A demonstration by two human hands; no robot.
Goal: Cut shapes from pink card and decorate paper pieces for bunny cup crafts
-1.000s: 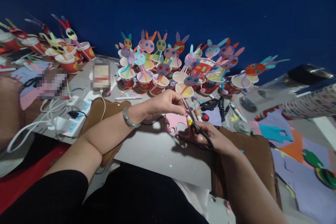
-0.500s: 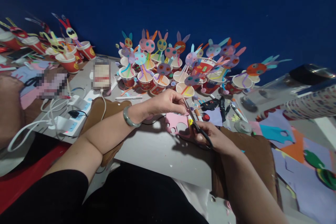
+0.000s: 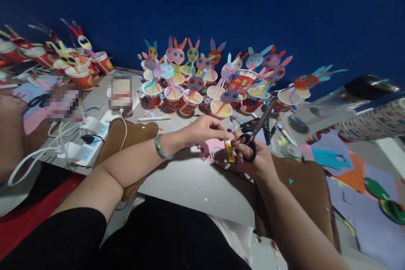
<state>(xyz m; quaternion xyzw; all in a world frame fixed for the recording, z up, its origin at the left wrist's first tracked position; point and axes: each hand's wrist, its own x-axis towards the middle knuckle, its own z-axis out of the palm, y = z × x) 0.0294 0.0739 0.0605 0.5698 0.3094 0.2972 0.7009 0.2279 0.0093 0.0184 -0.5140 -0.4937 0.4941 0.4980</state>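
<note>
My left hand (image 3: pixel 204 130) is closed in a pinch above the desk; what lies between its fingertips is too small to make out. A green bangle (image 3: pixel 160 147) circles that wrist. My right hand (image 3: pixel 257 160) grips black-handled scissors (image 3: pixel 263 121), whose blades point up and away to the right. Both sets of fingertips are close together. Beneath them lies a pink sheet with round cut-outs (image 3: pixel 207 148), partly hidden by my hands. A small yellow packet (image 3: pixel 230 152) shows just below the fingertips.
Several paper cups (image 3: pixel 190 103) with bunny-faced paper figures stand along the blue wall. To the left are a power strip (image 3: pixel 98 137), cables and another person's arm (image 3: pixel 12 130). A clear bottle (image 3: pixel 329 103), stacked cups (image 3: pixel 376 124) and coloured sheets (image 3: pixel 373 223) occupy the right. Brown cushions (image 3: pixel 300 202) flank the desk.
The scissors have swung from between my hands to pointing up and right, away from my left hand. My left hand has shifted slightly right and down, its fingertips nearing my right fingers.
</note>
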